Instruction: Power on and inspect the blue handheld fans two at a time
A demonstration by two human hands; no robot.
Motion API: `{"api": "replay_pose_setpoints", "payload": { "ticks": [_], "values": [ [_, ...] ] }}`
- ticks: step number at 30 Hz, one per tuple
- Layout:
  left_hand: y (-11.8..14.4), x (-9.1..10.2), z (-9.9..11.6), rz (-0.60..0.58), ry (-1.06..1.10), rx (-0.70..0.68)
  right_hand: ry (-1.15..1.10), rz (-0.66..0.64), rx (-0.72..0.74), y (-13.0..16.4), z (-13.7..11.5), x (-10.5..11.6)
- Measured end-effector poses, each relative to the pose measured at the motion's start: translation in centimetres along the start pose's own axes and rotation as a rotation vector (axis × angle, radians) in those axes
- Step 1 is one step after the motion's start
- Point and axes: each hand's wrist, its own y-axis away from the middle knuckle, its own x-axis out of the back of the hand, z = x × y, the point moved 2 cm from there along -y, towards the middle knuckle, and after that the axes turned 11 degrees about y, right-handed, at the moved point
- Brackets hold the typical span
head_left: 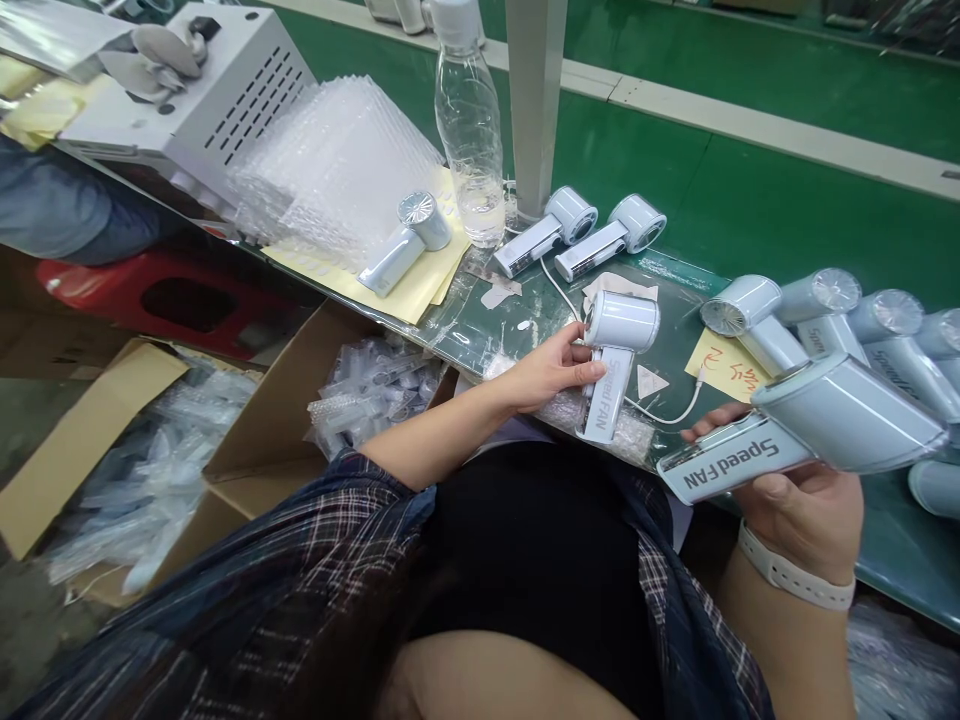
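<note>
My left hand (559, 370) is closed around the handle of a pale blue handheld fan (621, 322) marked "Speed FAN", held over the table's near edge. In my right hand (806, 510) is a second, similar fan (847, 405), nearer to the camera and tilted, its head pointing right. Some fingers of that hand are hidden behind the handle. A white cable (675, 418) runs on the table between the two hands. Close to it lies a yellow paper (720, 365) with red writing. Several more fans (892, 315) are lined up at the right.
Two fans (574, 215) lie near a post (534, 100), beside a plastic bottle (471, 130). Another fan (394, 260) rests on yellow sheets by stacked bubble wrap bags (337, 160). A grey metal box (217, 100) stands far left. Below, cardboard boxes (262, 400) hold wrapped items.
</note>
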Motion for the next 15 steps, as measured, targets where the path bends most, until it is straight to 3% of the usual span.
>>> {"api": "replay_pose_setpoints", "payload": {
  "ticks": [15],
  "values": [
    [0.23,0.06,0.16,-0.005,-0.006,0.002,-0.050,-0.049,0.009,0.32,0.34,-0.16]
  ]
}}
